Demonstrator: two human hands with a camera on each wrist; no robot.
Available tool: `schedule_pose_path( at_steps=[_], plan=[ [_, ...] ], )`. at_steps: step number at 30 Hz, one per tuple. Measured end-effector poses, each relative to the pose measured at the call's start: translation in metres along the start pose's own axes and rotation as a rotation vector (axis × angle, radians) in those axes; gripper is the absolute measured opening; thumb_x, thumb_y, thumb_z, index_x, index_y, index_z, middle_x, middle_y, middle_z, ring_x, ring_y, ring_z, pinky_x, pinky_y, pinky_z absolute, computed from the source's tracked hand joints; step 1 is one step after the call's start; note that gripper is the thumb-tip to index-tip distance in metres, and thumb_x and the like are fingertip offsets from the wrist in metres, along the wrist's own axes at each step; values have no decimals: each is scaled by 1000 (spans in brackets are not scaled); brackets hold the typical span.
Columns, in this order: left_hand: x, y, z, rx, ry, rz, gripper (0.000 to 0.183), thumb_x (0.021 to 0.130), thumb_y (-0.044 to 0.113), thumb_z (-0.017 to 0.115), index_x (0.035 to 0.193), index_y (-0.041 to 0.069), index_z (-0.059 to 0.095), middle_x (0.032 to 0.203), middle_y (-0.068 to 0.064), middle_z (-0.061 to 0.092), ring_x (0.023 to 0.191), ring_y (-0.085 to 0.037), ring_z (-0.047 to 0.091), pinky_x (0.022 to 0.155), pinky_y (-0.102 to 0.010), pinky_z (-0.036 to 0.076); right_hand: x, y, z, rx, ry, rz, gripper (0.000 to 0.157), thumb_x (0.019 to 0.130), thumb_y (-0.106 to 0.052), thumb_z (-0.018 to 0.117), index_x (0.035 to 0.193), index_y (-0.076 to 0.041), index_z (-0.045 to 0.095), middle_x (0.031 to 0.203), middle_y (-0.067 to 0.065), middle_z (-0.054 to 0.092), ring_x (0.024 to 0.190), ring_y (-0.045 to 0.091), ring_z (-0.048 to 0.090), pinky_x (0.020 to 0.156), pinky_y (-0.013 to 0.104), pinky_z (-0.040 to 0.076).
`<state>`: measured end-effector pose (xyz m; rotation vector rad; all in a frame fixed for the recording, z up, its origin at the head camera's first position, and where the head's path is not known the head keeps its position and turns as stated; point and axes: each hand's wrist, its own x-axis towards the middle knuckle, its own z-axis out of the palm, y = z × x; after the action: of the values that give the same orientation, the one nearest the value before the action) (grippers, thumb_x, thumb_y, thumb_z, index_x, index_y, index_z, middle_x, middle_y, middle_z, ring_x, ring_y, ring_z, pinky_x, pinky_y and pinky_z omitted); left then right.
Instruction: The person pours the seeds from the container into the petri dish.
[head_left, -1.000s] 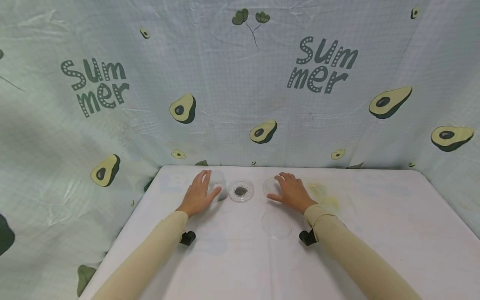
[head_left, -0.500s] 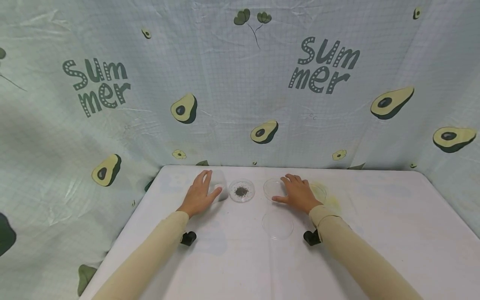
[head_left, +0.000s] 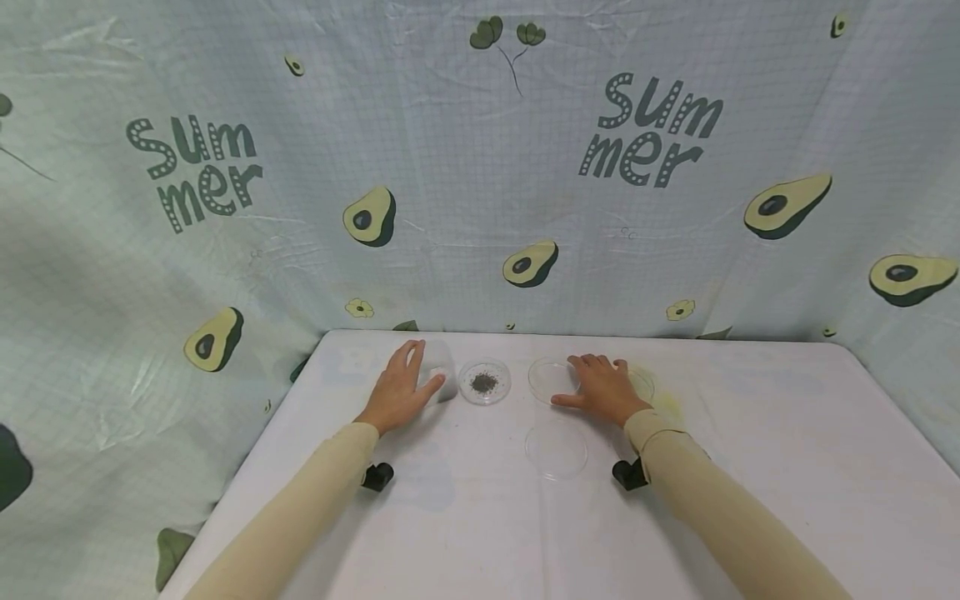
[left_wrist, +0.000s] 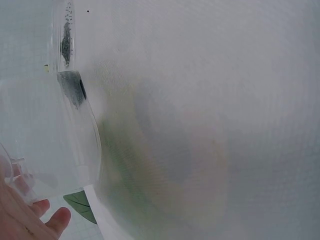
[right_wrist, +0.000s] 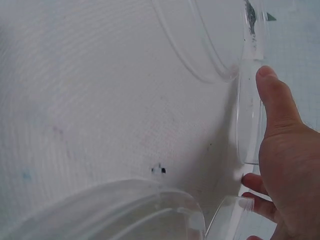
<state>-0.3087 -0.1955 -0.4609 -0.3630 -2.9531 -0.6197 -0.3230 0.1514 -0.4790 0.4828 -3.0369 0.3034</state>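
Observation:
My left hand (head_left: 397, 393) lies with loosely spread fingers beside a clear container (left_wrist: 55, 130) holding some dark granules near its base. Its fingers are close to the container; whether they touch it I cannot tell. Just right of it stands a clear petri dish (head_left: 483, 382) with a small heap of dark granules. My right hand (head_left: 602, 389), thumb and fingers apart, is over the right edge of a second clear dish (head_left: 549, 381). No grip on it is visible. A round clear lid or dish (head_left: 556, 450) lies nearer on the table.
Another clear dish (head_left: 642, 383) shows partly behind the right hand, by a yellowish patch on the white table (head_left: 487, 533). In the right wrist view a large clear round piece (right_wrist: 125, 205) lies near the wrist. A printed curtain (head_left: 450, 150) hangs behind the table.
My right hand has shifted to the right, exposing more of the second dish. The left hand, the container and the dishes look the same.

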Motion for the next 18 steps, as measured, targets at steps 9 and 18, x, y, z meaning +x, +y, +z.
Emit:
schedule_pose_path(
  at_steps=[9,18],
  plan=[
    [-1,1,-1,9,3,8,78,98,49,47,154,3,18,156,-18,23,144,-37,26,111,-59,32,0,-3,-4,40,-49,26,90,80,-62,66,145,-6,40,136,23,52,123,42,49,99,67,38],
    [-1,0,-1,17,3,7,79,98,50,46,154,3,17,156,-18,22,144,-37,26,111,-59,32,2,-6,-4,42,-72,46,88,80,-62,67,143,-7,42,135,22,50,124,41,47,99,67,39]
  ],
)
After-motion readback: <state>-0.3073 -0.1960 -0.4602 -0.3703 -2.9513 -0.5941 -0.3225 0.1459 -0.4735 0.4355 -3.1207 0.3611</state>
